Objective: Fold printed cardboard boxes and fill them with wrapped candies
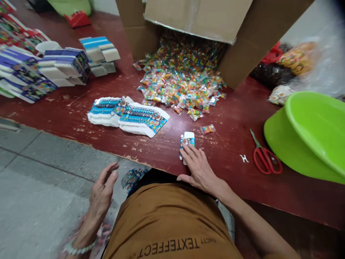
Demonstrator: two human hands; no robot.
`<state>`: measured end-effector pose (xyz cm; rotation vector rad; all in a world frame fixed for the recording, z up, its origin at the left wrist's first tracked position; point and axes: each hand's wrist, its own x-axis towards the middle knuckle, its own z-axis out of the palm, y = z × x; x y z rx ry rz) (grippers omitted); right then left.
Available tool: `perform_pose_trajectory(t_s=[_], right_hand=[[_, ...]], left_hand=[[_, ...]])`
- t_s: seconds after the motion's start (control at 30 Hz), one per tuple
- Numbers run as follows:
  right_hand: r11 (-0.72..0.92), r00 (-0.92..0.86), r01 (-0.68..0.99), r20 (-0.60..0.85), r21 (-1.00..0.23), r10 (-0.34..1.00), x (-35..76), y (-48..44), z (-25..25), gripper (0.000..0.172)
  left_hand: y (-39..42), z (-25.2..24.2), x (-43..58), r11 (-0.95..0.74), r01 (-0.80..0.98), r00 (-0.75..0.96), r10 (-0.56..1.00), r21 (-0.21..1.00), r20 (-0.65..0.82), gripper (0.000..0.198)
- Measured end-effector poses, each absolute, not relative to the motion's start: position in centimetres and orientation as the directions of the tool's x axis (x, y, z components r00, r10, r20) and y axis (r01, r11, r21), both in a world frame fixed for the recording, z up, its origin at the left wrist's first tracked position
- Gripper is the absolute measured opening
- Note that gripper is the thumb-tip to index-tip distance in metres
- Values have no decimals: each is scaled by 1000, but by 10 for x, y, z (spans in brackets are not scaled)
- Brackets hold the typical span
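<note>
- Your right hand (198, 168): open, fingers spread flat on a small blue-and-white printed carton (188, 140), thumb out on the table, no visible grip.
- That carton: on the red-painted wooden table (237, 115), near its edge, in front of the cardboard box (194, 18).
- Your left hand (104, 190): open, fingers apart, raised off the table edge, holding nothing, beaded bracelet (79, 248) on the wrist.
- Cardboard box: on its side, spilling small wrapped candy packets (183, 81) onto the table.
- One loose candy packet (207, 128): just right of your carton, in front of the box.
- Flat printed cartons (129, 117): stacked in front of the box, to the left; more stacks (64, 66) further left.
- Two green plastic basins (309, 133): right of the box, red scissors (265, 156) beside them.
- Clear plastic bag (320, 64): behind the basins, right of the box, contents unclear.
- Brown shirt (167, 223): reads "TEXTEFFECT", upside down from your view.
</note>
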<state>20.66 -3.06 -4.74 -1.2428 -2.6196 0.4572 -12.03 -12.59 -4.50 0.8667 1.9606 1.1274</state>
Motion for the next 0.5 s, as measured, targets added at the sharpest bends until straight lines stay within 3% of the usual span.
perform_pose_trajectory(t_s=[0.13,0.2,0.27,0.33,0.4,0.5], right_hand=[[753,-704,582,272,-307,656,208,-62,-65,48],[802,-679,504,427,-320,597,206,-67,-62,45],[807,-607,465,532,-363,590,199,-68,-52,44],[807,-543,440,598,-395,589,187,-67,-39,45],[823,-503,423,657,-380,562,174,-68,-28,45],[834,-492,413,681,-366,542,160,-70,-19,42]], left_hand=[[-109,-28,-97,296,74,-511,831,952,-218,27],[-98,-19,-76,361,-133,-276,881,923,-384,31],[-88,-13,-51,537,-325,141,841,779,-522,43],[-81,-10,-29,654,-429,426,755,623,-499,53],[-75,-8,-14,668,-507,499,743,545,-447,57],[-71,-5,-9,643,-532,479,765,551,-431,54]])
